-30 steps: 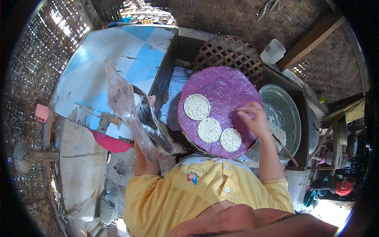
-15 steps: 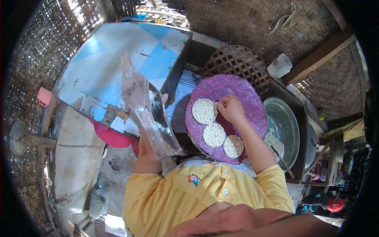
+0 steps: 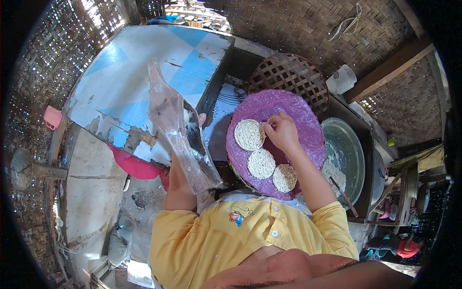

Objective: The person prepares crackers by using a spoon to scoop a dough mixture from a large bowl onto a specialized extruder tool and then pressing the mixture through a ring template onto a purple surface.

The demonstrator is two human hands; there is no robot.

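Shifted leftward since earlier, the right hand [image 3: 281,131] seemingly pinches a thin pale ring [image 3: 235,136]; the left hand [image 3: 202,118] grasps a long pinkish-grey wooden tool [image 3: 167,115].

We see three pale discs [image 3: 250,135] of matt, stringy strands, rough all over, the upper one rimmed by a thin, smoother-looking pale ring [image 3: 235,137]. The purple round top [image 3: 305,139] beneath them looks coarse and matt — grainy with white powder. We take the long pinkish tool [image 3: 166,113] for worn wood, fairly smooth, its dark channel dusted white. On the table [image 3: 139,53], a blue-and-white sheet shines softly, but its torn edge shows rough brown. We find woven strips in the brown lattice [image 3: 288,77] and the wall [image 3: 385,29], smooth plastic in the white container [image 3: 342,79] — and matt cloth in the yellow shirt [image 3: 192,238].
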